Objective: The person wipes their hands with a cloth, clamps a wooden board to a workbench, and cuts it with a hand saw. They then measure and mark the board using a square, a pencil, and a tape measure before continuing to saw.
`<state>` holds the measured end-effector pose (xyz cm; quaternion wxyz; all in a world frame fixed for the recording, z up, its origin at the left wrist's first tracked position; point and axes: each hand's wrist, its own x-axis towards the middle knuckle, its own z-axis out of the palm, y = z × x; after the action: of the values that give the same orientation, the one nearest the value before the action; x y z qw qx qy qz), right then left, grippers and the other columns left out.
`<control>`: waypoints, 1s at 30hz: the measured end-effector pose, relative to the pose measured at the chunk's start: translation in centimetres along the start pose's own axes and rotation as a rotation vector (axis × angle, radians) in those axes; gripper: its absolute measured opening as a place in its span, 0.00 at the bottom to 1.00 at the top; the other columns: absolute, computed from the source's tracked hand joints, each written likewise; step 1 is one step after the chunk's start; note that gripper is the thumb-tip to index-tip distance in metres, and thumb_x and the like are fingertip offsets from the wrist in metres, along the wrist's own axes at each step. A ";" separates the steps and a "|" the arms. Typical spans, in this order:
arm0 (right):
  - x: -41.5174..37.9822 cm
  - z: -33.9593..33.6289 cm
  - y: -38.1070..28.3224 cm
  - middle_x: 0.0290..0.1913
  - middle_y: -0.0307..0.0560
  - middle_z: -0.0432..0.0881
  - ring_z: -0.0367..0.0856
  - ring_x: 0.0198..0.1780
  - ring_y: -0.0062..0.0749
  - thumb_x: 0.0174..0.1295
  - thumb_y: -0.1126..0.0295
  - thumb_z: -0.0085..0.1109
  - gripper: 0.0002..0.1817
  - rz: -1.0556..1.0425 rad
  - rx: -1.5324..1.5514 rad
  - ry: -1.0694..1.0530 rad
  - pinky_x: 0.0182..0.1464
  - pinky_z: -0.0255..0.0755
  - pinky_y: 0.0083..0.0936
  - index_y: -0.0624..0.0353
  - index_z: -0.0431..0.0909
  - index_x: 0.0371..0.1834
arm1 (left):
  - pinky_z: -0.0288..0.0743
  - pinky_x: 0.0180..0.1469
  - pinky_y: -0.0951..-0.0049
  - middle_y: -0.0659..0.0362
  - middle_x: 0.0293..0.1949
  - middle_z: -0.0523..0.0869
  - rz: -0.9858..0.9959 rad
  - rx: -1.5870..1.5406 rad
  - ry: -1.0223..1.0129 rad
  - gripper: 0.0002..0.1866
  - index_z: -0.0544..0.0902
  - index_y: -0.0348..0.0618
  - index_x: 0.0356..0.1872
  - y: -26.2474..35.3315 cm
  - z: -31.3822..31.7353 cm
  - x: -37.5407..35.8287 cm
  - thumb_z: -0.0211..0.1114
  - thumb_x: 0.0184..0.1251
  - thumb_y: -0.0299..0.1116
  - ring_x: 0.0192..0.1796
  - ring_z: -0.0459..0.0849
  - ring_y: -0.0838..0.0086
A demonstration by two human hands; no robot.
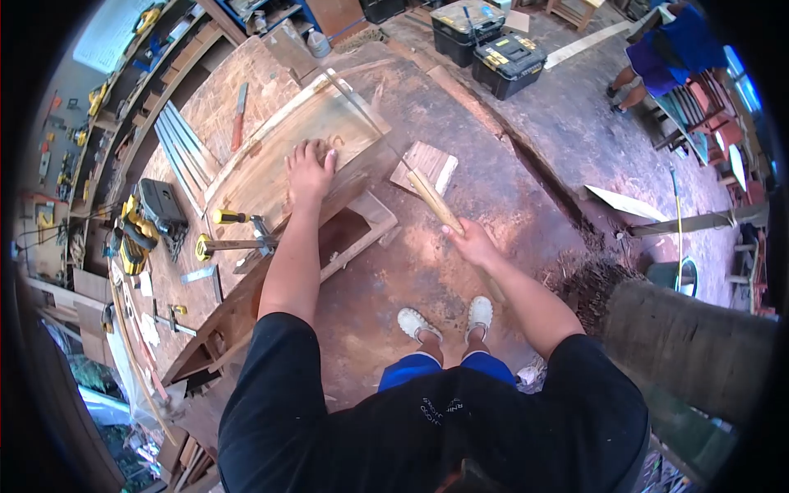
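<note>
My left hand lies spread on a wide wooden board on the workbench, fingers stretched towards its far side. My right hand is wrapped around the long pale handle of a pull saw. The thin blade runs up and left from the handle, across the board's right end, to a narrow strip at its far edge. Left of my left forearm, a bar clamp with yellow and black handles sits at the board's near edge. Curled shavings rest on the board near my left fingers.
A red-handled tool, bluish metal bars and a yellow power tool lie on the bench. A wood offcut is on the floor beneath the saw. Black toolboxes stand farther back. Another person is at upper right.
</note>
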<state>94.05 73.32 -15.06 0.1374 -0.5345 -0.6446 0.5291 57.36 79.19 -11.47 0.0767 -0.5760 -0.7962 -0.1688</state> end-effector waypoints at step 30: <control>1.6 -0.4 2.5 0.31 0.50 0.81 0.81 0.36 0.35 0.70 0.47 0.51 0.26 0.045 0.163 -0.155 0.43 0.75 0.37 0.61 0.76 0.51 | 0.57 0.70 0.57 0.53 0.64 0.73 0.001 -0.043 0.024 0.25 0.76 0.50 0.60 0.3 -0.9 -0.2 0.57 0.66 0.51 0.67 0.68 0.57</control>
<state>95.05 74.52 -17.57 0.1180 -0.4933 -0.5960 0.6225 57.65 78.81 -10.64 0.0739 -0.5759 -0.7910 -0.1926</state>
